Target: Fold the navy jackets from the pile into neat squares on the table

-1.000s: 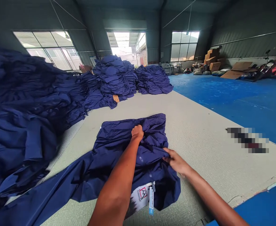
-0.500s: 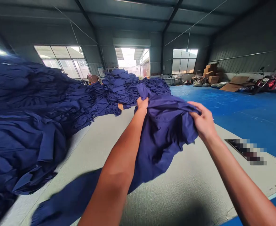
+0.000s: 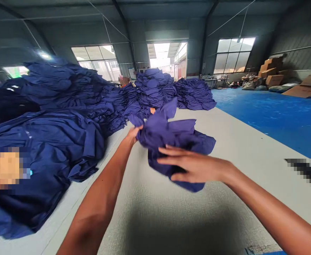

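Note:
A navy-blue cloth garment (image 3: 171, 131), bunched up and partly blurred, is in front of me above the pale table (image 3: 134, 209). Its exact kind does not show. My left hand (image 3: 134, 135) is closed on the garment's left edge. In front of its lower part, my right hand (image 3: 189, 164) has its fingers stretched out and spread, close to the cloth; whether they touch it I cannot tell. Dark shadows of my body fall on the tabletop below.
Navy garments (image 3: 54, 138) lie heaped along the left side. More stacks (image 3: 155, 86) stand at the table's far end. A dark flat item (image 3: 304, 171), pixelated, rests near the right edge. Beyond are a blue floor (image 3: 253, 106) and cardboard boxes (image 3: 274, 72).
My right hand has let go of the garment's right side and moved left and down, fingers spread. My left hand has shifted left with the cloth, now more bunched. The view has turned left.

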`<state>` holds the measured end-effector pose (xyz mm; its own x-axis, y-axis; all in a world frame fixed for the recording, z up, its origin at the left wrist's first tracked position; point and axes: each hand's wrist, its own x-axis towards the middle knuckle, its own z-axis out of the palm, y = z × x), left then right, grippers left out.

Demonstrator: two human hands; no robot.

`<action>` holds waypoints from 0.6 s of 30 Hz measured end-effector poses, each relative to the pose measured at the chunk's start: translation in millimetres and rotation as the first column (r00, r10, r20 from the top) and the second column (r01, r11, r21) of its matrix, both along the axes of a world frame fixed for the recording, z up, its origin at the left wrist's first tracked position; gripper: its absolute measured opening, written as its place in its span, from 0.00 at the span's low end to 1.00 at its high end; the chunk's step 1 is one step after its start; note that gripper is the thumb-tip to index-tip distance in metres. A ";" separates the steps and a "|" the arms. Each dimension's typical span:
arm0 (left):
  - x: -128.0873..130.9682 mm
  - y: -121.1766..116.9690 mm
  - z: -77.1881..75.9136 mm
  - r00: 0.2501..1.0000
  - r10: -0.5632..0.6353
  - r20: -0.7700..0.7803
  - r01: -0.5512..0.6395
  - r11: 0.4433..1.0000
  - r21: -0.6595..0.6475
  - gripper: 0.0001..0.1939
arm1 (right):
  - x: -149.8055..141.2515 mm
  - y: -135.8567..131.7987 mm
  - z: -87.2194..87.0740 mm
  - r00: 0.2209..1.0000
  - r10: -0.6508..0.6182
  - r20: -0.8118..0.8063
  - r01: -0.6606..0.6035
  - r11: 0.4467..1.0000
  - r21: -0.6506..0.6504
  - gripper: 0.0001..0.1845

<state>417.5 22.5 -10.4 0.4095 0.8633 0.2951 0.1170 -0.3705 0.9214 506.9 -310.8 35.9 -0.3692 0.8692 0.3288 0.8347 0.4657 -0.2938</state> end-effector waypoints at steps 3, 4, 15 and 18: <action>-80.3 21.3 -43.5 0.961 0.147 -0.233 -0.167 0.984 -0.065 0.17 | 0.1 -15.4 -31.5 0.994 -0.079 -0.078 0.055 0.961 -0.270 0.25; -100.4 29.4 -51.0 0.897 0.186 -0.400 -0.212 0.977 -0.021 0.16 | 7.4 -19.4 -38.1 0.984 -0.142 -0.110 0.101 0.944 -0.315 0.24; -47.4 -23.4 -90.0 0.735 0.010 -0.678 0.226 0.939 0.258 0.29 | 131.6 69.2 -164.4 0.607 -0.778 0.161 0.780 0.545 -0.308 0.42; -37.0 -51.9 -120.2 0.666 0.009 -0.746 0.282 0.923 0.263 0.30 | 118.3 60.4 -195.3 0.539 -0.783 0.310 0.825 0.415 -0.383 0.39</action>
